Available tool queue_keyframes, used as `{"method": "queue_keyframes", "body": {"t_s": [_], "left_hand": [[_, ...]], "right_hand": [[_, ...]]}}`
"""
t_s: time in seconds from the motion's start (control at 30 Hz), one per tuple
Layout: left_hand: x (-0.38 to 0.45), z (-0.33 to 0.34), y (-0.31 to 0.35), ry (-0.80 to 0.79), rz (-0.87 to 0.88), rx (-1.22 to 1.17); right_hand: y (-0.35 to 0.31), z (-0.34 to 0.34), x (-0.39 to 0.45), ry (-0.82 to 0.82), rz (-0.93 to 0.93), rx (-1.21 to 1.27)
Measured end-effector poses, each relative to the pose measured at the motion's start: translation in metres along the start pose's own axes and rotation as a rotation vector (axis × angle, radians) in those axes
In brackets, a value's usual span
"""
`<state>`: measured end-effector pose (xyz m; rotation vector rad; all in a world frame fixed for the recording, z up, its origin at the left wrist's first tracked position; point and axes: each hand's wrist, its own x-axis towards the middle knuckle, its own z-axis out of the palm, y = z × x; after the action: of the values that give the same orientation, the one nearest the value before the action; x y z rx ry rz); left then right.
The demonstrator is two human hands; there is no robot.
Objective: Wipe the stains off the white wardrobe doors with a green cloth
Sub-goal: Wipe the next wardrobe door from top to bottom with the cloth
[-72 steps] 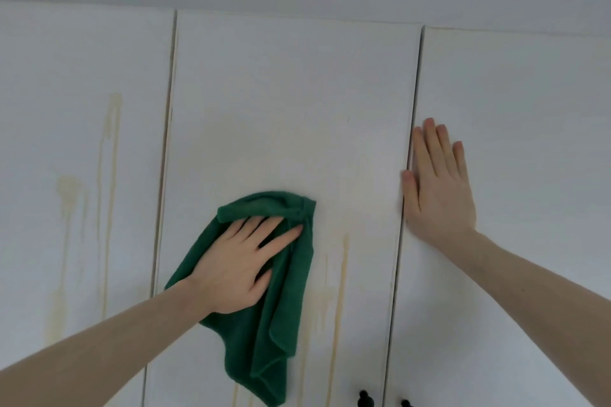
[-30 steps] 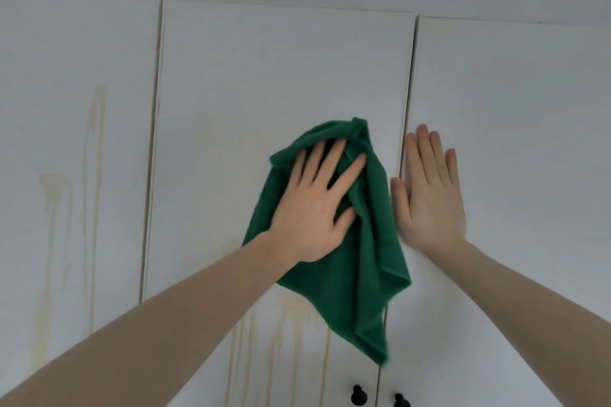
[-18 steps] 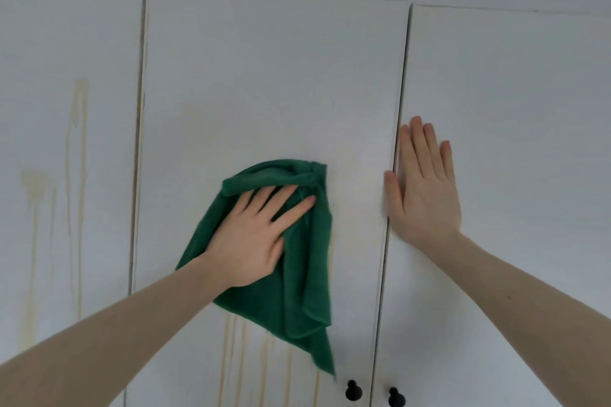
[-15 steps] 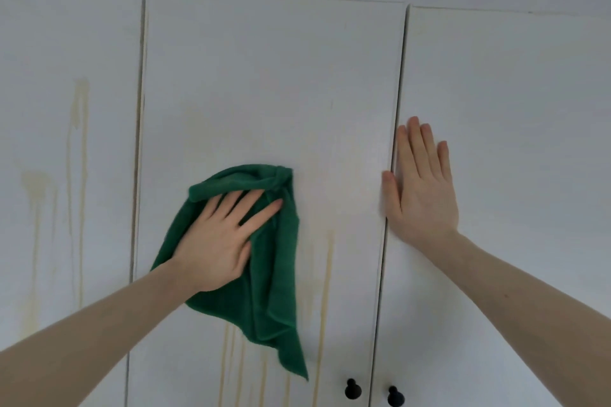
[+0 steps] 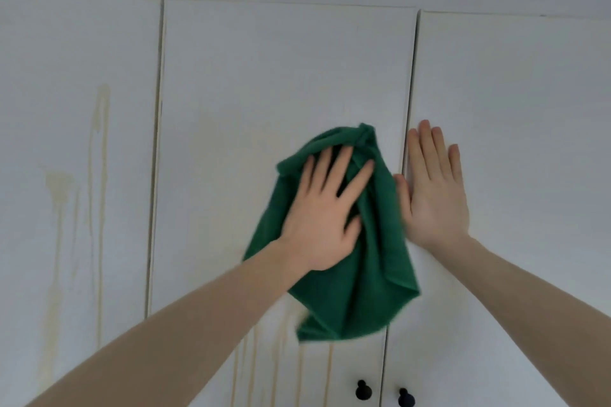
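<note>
A: What is the left hand [image 5: 325, 218] doing?

B: It lies flat, with fingers straight and spread, and it presses the green cloth [image 5: 353, 258] against the middle wardrobe door [image 5: 281, 76]. It does not curl around the cloth.

A: And the right hand [image 5: 434, 190]?

B: It is also flat, fingers straight and close together. It rests on the right wardrobe door [image 5: 515, 109], just beside the gap between the two doors. Its thumb touches the edge of the cloth.

A: Where does the cloth hang?

B: It is bunched above the left fingertips and hangs below the left wrist. Its lower corner crosses the gap, under the right hand.

A: What is further out?

B: Yellowish stains [image 5: 284, 363] run down under the cloth, next to two black knobs [image 5: 363, 389]. Far to the left of the left hand, the left wardrobe door [image 5: 79, 59] has long drip stains [image 5: 99, 155].
</note>
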<state>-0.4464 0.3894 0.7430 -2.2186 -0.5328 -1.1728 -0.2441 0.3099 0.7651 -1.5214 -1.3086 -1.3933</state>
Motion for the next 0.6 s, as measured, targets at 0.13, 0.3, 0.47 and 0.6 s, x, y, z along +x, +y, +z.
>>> {"method": "queue_keyframes", "body": {"t_s": [0.13,0.3,0.47,0.6], "left_hand": [[-0.003,0.019,0.011,-0.009,0.007,0.024],[-0.048,0.025,-0.039,-0.050,0.106,0.127],[-0.109,0.017,-0.111,-0.143,0.097,0.241],[-0.132,0.000,-0.152,-0.215,-0.003,0.291]], "right_hand": [[0.003,0.003,0.001,-0.006,-0.001,-0.029],[-0.002,0.000,0.000,0.047,-0.007,0.017],[-0.001,0.000,0.001,0.044,-0.008,0.008],[-0.001,-0.002,0.001,0.032,-0.012,-0.016]]}}
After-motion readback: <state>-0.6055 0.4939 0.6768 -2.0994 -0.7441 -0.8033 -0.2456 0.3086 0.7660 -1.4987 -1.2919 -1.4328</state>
